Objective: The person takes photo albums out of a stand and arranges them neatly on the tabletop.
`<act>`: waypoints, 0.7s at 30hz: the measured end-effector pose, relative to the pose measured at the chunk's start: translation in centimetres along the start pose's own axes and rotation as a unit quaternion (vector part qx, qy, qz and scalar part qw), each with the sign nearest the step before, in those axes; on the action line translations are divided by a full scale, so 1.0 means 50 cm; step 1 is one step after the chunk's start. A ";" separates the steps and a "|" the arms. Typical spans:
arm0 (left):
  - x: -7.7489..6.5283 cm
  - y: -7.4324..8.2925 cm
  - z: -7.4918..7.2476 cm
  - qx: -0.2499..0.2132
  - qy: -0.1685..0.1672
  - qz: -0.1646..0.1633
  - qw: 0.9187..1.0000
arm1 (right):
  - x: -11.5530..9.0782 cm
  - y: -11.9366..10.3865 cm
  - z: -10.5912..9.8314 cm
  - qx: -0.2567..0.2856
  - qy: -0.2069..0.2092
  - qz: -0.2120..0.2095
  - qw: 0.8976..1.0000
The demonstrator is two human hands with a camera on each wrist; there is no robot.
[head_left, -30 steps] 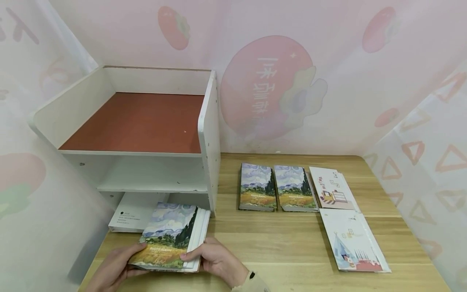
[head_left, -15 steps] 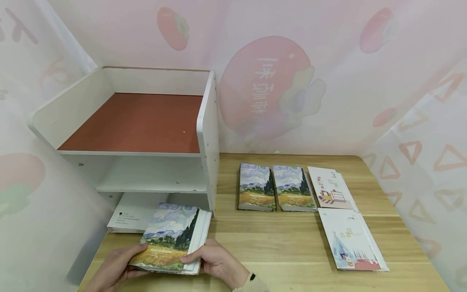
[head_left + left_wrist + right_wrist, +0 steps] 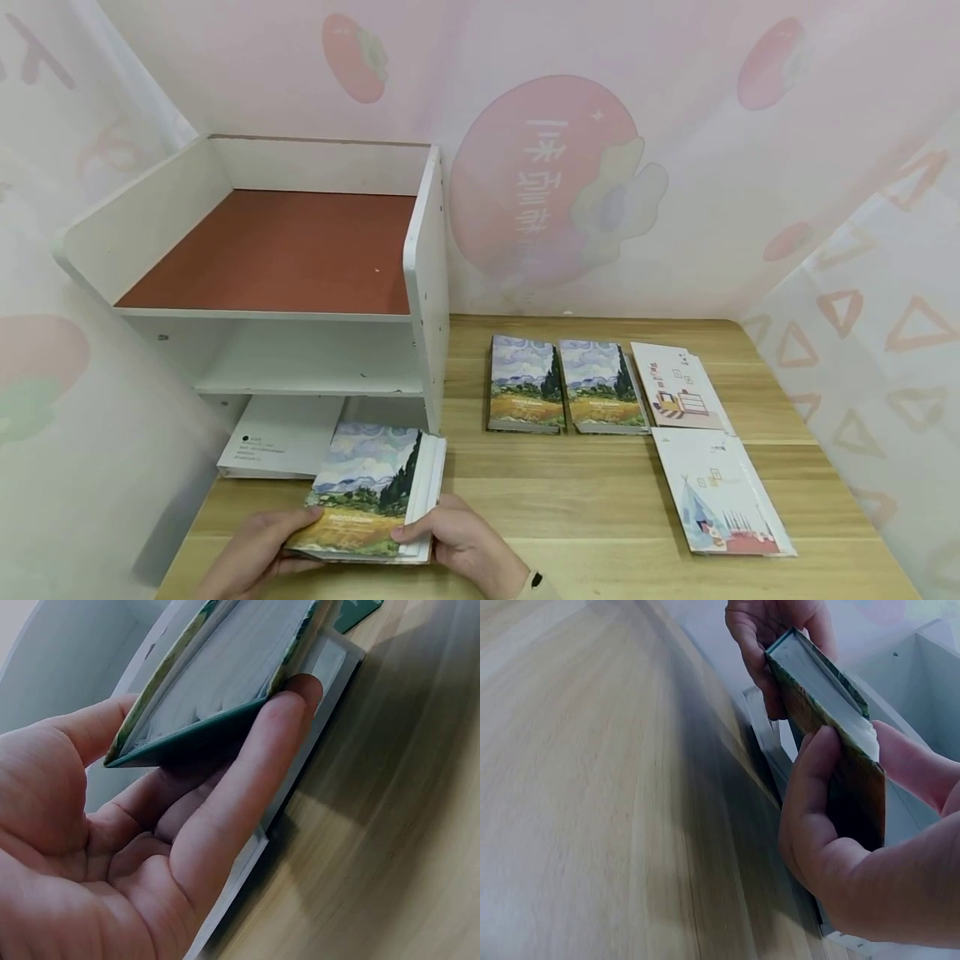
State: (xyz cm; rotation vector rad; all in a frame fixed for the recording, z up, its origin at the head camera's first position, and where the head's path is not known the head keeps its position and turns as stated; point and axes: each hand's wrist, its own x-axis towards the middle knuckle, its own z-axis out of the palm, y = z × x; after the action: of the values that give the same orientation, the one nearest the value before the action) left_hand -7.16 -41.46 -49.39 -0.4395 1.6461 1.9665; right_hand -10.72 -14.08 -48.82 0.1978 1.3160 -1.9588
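Observation:
Both hands grip a photo album [image 3: 363, 479] with a painted landscape cover, in front of the shelf unit. My left hand [image 3: 262, 546] holds its near left corner, thumb on the cover and fingers beneath. At the near right corner my right hand [image 3: 468, 537] pinches it, thumb on top and fingers underneath. The left wrist view shows the album's page edges [image 3: 225, 675] above the palm. In the right wrist view the album [image 3: 825, 697] is clear of the wooden table. Behind it, a white album [image 3: 281, 437] lies in the shelf's lowest compartment, partly covered.
A white shelf unit [image 3: 427, 292] with a red-brown top panel [image 3: 277, 250] stands at the left. On the wooden table [image 3: 555, 508] lie two matching landscape albums [image 3: 527, 383] and two pale illustrated albums [image 3: 723, 492] at the right. Printed cloth [image 3: 697, 208] hangs around the table.
The held album and both hands have shifted a little to the right over the last half second. The grip is the same, and the other albums have not moved.

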 end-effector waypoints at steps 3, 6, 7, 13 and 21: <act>0.002 -0.007 0.008 -0.002 -0.009 0.004 1.000 | -0.004 0.000 -0.008 -0.012 0.004 -0.011 1.000; 0.004 -0.013 0.017 -0.005 -0.026 0.007 1.000 | -0.007 0.000 -0.016 -0.021 0.012 -0.020 1.000; 0.004 -0.015 0.020 -0.007 -0.035 0.009 0.999 | -0.008 0.001 -0.019 -0.022 0.012 -0.023 0.999; 0.001 -0.024 0.036 -0.003 -0.068 0.005 0.998 | -0.017 0.003 -0.038 -0.035 0.015 -0.031 0.999; 0.001 -0.028 0.058 0.005 -0.088 -0.005 0.996 | -0.029 -0.002 -0.061 -0.055 0.022 -0.044 0.997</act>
State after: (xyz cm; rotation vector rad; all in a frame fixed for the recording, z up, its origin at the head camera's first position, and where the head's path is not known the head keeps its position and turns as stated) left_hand -6.11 -38.47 -49.94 -0.2624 1.5393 1.9293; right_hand -10.57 -10.76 -49.39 0.1314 1.4800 -1.9570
